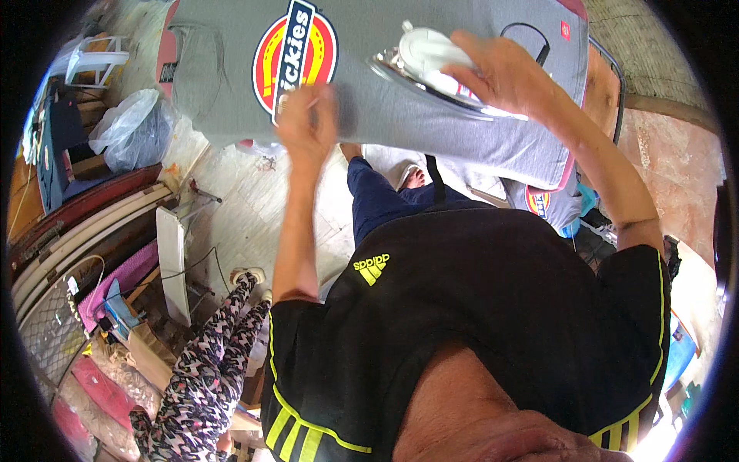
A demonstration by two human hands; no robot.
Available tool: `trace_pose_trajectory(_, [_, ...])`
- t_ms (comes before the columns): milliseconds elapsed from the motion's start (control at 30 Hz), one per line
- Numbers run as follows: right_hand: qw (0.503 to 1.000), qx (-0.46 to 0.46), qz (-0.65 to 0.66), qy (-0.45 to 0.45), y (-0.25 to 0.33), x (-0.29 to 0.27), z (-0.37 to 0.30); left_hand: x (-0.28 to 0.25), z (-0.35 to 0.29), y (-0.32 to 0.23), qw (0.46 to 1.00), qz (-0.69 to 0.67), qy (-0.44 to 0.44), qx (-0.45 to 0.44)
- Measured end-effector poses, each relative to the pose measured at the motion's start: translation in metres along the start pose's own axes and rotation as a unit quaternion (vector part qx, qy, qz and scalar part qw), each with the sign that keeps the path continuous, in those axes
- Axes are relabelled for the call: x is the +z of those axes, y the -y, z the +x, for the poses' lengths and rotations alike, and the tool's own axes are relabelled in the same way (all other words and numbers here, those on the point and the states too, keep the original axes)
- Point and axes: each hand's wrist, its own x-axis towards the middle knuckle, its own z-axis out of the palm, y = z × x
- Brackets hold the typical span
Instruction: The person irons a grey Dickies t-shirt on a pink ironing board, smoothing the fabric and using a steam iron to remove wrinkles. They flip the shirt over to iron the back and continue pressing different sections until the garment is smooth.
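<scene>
A grey shirt (pixel 400 115) with a large red, yellow and black printed emblem (pixel 265 58) lies spread over a flat board in front of me. My right hand (pixel 504 77) is wrapped round the handle of a white clothes iron (pixel 427 50), its pointed end toward the left. Its shiny metal edge shows, but whether the soleplate touches the cloth I cannot tell. At the emblem's lower edge, my left hand (pixel 308 119) has its fingers curled closed and is a little blurred. What it grips, if anything, is hidden.
Another person in patterned trousers (pixel 204 369) is at the lower left. A folded white table (pixel 175 266), a clear plastic bag (pixel 135 131) and stacked boards (pixel 85 235) line the left. Below the board's right end hangs grey cloth (pixel 558 204) with a similar emblem. A black cord (pixel 531 31) loops beyond the iron.
</scene>
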Motion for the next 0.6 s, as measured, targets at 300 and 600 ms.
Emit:
trace_pose_trajectory(300, [0.989,-0.114,0.047,0.086,0.055,0.023,-0.013,-0.018,0.046,0.114,0.94,0.34,0.01,0.014])
trace_pose_trajectory(600, [0.996,-0.093,-0.014,-0.002,0.024,0.014,0.017,-0.024,0.056,0.104,0.92,0.386,0.06,-0.021])
